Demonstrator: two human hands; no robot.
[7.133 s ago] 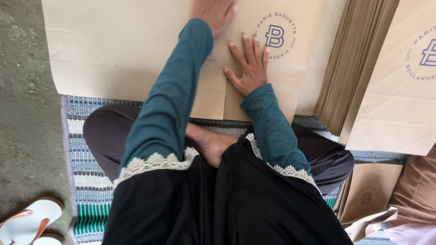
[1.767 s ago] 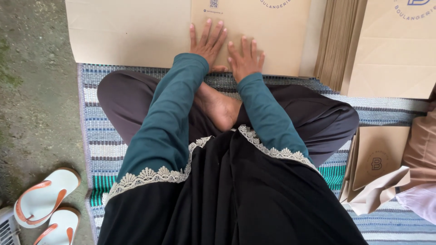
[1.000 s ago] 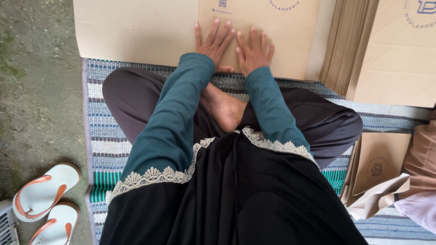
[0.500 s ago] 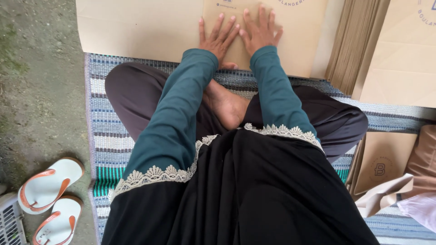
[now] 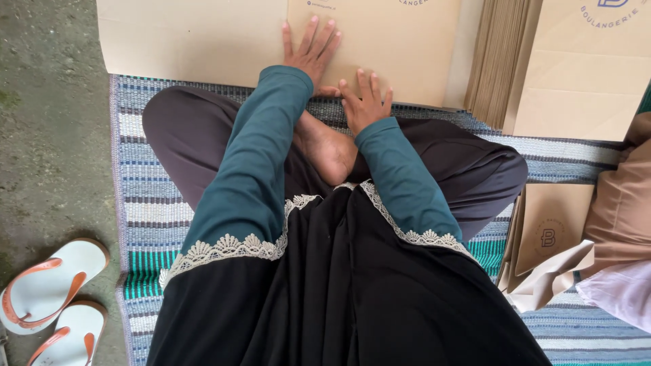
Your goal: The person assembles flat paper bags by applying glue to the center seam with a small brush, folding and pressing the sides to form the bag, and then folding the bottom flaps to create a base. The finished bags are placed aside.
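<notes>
I am pressing the flat brown paper sheet with left hand and right hand, both open, gripping nothing; judging the crease needs firmer smoothing next.

The left hand lies flat, fingers spread, on a brown paper sheet whose near edge overlaps the far edge of a striped woven mat. The right hand presses open at that near edge, just beside the left. A stack of folded paper bags stands at the mat's far right corner; white sandals with orange straps lie off its left edge
</notes>
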